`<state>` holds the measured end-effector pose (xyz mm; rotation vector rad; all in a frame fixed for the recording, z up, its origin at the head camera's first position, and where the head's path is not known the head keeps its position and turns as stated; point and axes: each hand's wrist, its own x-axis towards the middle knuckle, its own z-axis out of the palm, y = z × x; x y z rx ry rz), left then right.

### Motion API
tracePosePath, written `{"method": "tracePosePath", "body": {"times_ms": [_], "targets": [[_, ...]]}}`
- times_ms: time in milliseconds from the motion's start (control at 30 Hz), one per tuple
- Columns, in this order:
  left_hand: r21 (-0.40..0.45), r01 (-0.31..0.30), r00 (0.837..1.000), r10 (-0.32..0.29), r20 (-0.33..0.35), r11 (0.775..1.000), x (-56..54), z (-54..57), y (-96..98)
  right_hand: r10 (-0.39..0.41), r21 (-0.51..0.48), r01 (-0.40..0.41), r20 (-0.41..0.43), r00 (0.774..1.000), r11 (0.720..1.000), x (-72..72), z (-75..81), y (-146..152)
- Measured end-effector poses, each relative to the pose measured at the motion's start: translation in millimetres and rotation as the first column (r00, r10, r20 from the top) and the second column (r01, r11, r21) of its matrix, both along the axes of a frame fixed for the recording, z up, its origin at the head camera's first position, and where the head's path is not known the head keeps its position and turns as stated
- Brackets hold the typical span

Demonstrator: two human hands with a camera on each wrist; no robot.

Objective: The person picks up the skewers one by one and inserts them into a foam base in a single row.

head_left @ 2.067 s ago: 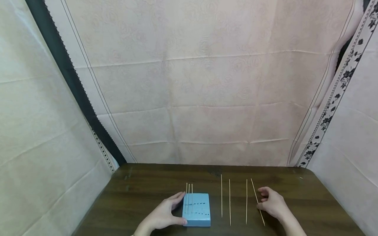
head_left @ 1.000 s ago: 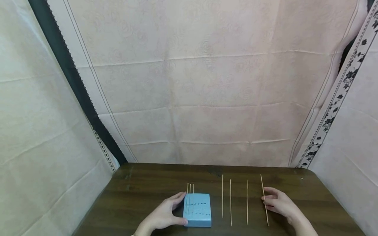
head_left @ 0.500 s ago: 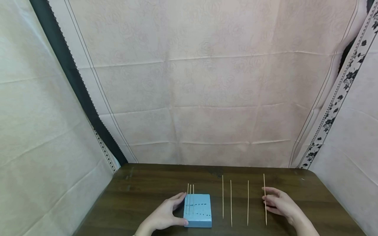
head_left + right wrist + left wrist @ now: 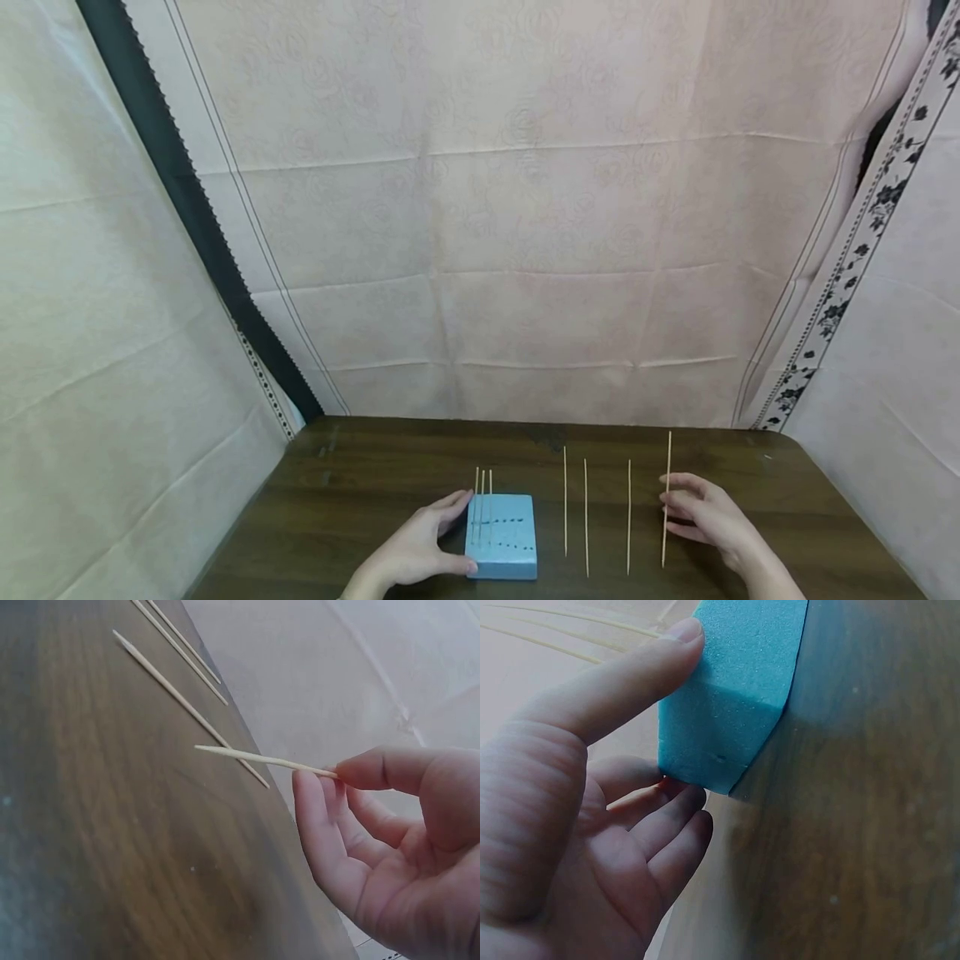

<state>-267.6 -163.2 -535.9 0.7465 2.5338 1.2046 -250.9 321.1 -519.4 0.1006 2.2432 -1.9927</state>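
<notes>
A light blue foam block point(image 4: 513, 546) with rows of small holes sits on the table. My left hand point(image 4: 408, 546) grips its left side, thumb at the near corner and fingers at the far one. Three thin bamboo skewers point(image 4: 483, 482) stand up from holes at the block's left end. Over to the right, my right hand point(image 4: 705, 512) pinches another bamboo skewer point(image 4: 669, 454) between thumb and fingertips. In the right wrist view that skewer point(image 4: 244, 756) is held above the table, its pointed end away from the hand.
Three loose skewers lie roughly parallel between the block and my right hand: a left one point(image 4: 566, 508), a middle one point(image 4: 587, 521) and a right one point(image 4: 629, 521). The dark wooden table point(image 4: 405, 458) ends at a pale cloth backdrop point(image 4: 540, 333), with cloth at both sides.
My right hand has taken up the rightmost skewer, which lay slanted, and turned it straighter. In the last half second the hand has shifted slightly left. The left hand stays on the block.
</notes>
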Motion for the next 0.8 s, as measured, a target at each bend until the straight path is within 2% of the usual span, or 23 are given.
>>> {"method": "tracePosePath", "body": {"times_ms": [333,567,800], "targets": [[0.016,0.007,1.0,-0.007,0.004,1.0,1.9,1.1,0.7,-0.004,0.008,0.004,-0.025,1.0,1.0,1.0,5.8,-7],[0.024,0.01,1.0,-0.011,0.006,1.0,3.0,2.2,0.8,0.024,-0.048,-0.029,-0.107,0.994,0.998,4.0,10.4,-16],[0.034,0.018,1.0,-0.019,0.008,0.999,2.7,3.6,1.4,-0.102,-0.105,0.087,-0.153,0.983,0.991,6.2,20.6,-34]]}}
